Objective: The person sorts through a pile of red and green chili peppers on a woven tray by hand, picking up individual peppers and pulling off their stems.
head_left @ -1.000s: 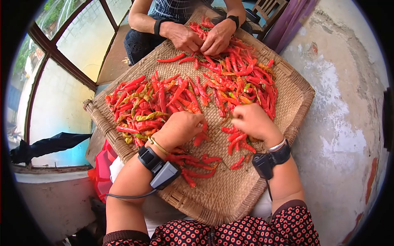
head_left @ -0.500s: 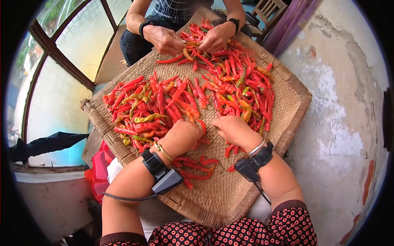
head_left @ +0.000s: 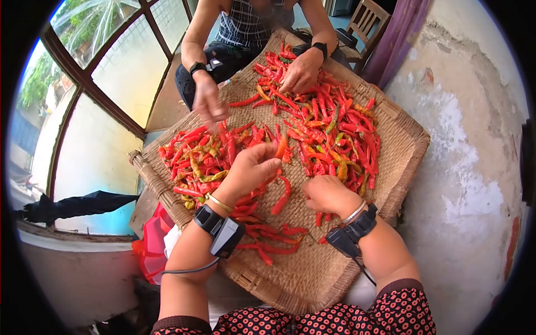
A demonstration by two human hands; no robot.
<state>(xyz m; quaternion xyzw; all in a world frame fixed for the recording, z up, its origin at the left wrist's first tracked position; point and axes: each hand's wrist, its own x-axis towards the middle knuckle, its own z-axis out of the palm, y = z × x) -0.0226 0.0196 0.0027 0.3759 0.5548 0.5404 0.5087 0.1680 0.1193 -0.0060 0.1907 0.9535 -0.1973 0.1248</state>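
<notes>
My left hand (head_left: 252, 172) is raised over the middle of the basket, with an orange-red chili pepper (head_left: 282, 146) at its fingertips. My right hand (head_left: 330, 195) is closed beside the right-hand heap of chili peppers (head_left: 312, 134); its curled fingers hide whatever may be in them. A second heap of red and yellowish chili peppers (head_left: 209, 159) lies left of my left hand. Nearer to me is a small group of red chili peppers (head_left: 271, 237). All of them rest on a shallow woven basket (head_left: 399, 131).
Across the basket sits another person, one hand (head_left: 208, 103) over the left heap and the other (head_left: 302, 72) on the far peppers. A wooden chair (head_left: 368, 28) stands behind. A folded black umbrella (head_left: 84, 206) is at the left window; a plastered wall (head_left: 458, 167) is at the right.
My left hand has lifted and moved forward with a pepper at its fingertips. My right hand has shifted slightly toward me. The other person's hands have parted, one moving over the left heap.
</notes>
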